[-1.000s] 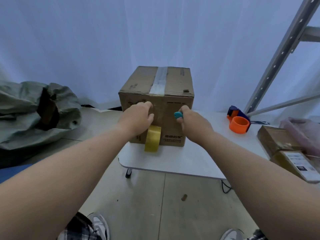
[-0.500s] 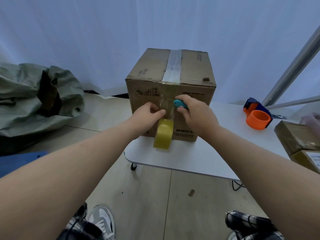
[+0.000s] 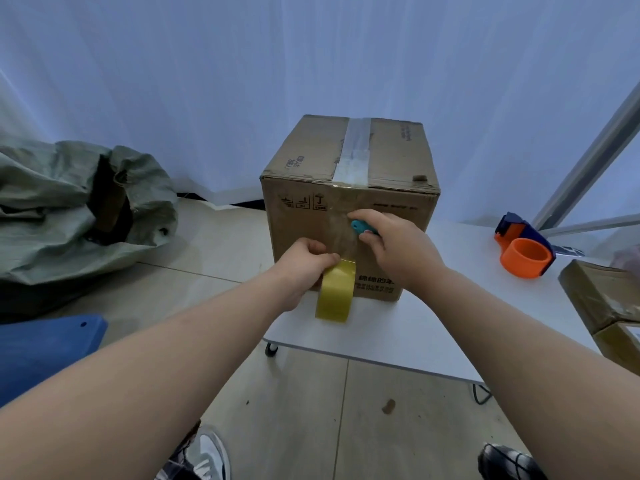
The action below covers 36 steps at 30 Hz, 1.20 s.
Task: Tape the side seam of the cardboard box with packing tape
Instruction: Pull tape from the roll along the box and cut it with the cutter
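Standing near the table's (image 3: 433, 344) left front corner, the cardboard box (image 3: 311, 216) is flanked by an orange tape dispenser (image 3: 524, 251) toward the right edge and brown parcels (image 3: 602, 296) at the far right. A green sack (image 3: 69, 209) is seen on the floor. The yellow tape roll (image 3: 335, 295) is pinched by the left hand (image 3: 304, 261) against the box's near face; a teal cutter (image 3: 360, 227) is gripped by the right hand (image 3: 398, 247) just above. Compared with a moment earlier, both hands are placed lower.
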Tool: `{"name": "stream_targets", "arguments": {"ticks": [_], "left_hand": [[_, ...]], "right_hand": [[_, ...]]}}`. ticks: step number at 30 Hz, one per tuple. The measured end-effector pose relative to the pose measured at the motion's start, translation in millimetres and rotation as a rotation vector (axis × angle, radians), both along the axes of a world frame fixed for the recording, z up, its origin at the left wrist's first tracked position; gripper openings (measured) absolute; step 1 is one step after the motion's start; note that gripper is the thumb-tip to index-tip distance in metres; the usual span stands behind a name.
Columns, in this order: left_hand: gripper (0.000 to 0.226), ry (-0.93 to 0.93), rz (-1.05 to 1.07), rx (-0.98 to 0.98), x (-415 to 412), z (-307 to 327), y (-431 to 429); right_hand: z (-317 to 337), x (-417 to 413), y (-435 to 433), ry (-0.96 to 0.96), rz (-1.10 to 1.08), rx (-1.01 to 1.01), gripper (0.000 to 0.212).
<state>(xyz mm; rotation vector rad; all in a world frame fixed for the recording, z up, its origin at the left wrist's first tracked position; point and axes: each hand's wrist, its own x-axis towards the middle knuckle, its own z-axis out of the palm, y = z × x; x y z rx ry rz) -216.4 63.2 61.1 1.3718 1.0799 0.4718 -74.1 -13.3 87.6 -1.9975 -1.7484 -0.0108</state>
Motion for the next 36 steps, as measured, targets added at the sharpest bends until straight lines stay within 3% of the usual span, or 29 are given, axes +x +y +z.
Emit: {"name": "stream_targets", "arguments": {"ticks": [8,22,32,36], "left_hand": [[0.032,-0.001,-0.050,-0.048,-2,2,-1],[0.005,-0.023,-0.013,0.046,0,-7,2],[0.012,-0.065,-0.069,0.020,-1,-8,-2],[0.018,-0.054,-0.018,0.021,0,-6,-2]], "right_hand": [[2,-1,1,0.054,-0.002,-0.005,0.032],[3,-5,-3,0.226,0.003,-0.090,0.037],[6,-2,-6,0.201,-0.025,-0.042,0.027],[6,-5,-7,0.303,-0.008,-0.010,0.022]]}}
